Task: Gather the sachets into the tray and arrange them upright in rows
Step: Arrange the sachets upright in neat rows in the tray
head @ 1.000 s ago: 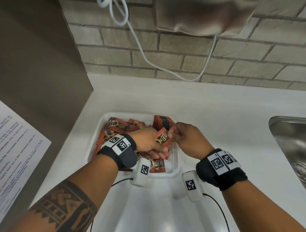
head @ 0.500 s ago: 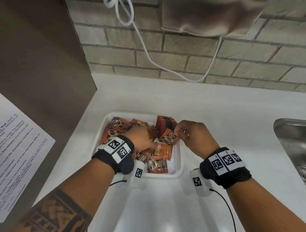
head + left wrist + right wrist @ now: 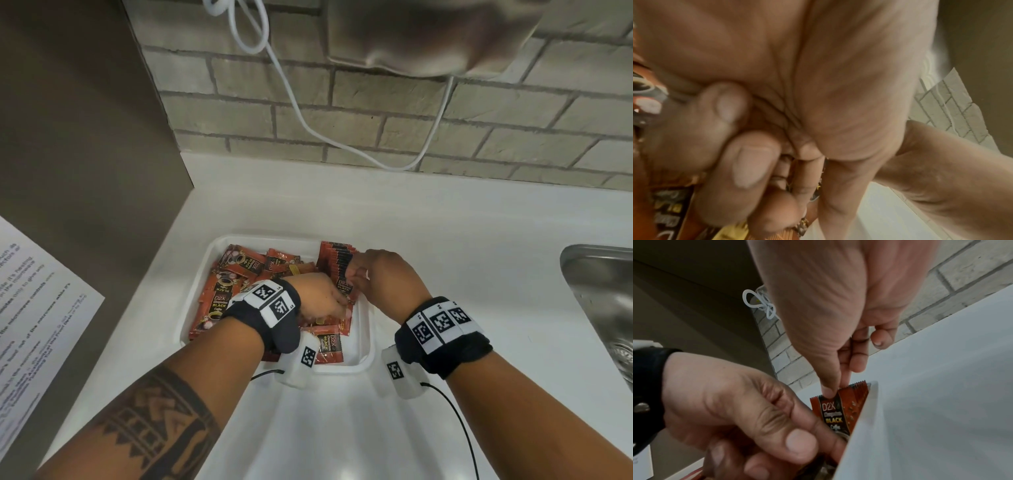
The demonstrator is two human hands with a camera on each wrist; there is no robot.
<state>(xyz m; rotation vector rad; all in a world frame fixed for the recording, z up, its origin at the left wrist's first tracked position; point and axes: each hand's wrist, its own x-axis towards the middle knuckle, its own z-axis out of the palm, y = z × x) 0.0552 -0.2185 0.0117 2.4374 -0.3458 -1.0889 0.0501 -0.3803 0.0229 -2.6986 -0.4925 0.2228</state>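
While both hands work inside the white tray (image 3: pixel 363 356), the right hand (image 3: pixel 387 277) pinches the top edge of one upright sachet (image 3: pixel 835 412) with thumb and forefinger; its other fingers (image 3: pixel 881 339) are curled clear of it. That sachet stands at the near end of the upright row (image 3: pixel 337 260), which fills the tray's 1 o'clock corner against the right wall. Label facing the right wrist camera reads "D2X ... BLACK Coffee".

Left hand (image 3: pixel 320 298) is at tray centre, just left of the row, its fingers (image 3: pixel 748 164) curled down onto the loose sachets (image 3: pixel 239 274). Left wrist view is blurred; red and yellow foil shows under the fingertips, but I cannot tell whether they grip a packet or just press on the pile.

Loose sachets lie flat and overlapping across the tray from 9 to 12 o'clock, plus a few at 6 o'clock near the front wall.

Tray sits on the white desk (image 3: pixel 445 240), with a steel sink (image 3: pixel 603 308) at 3 o'clock, a printed sheet (image 3: pixel 34 308) at 9 o'clock, and a white cable (image 3: pixel 308 123) on the brick wall at 12 o'clock.
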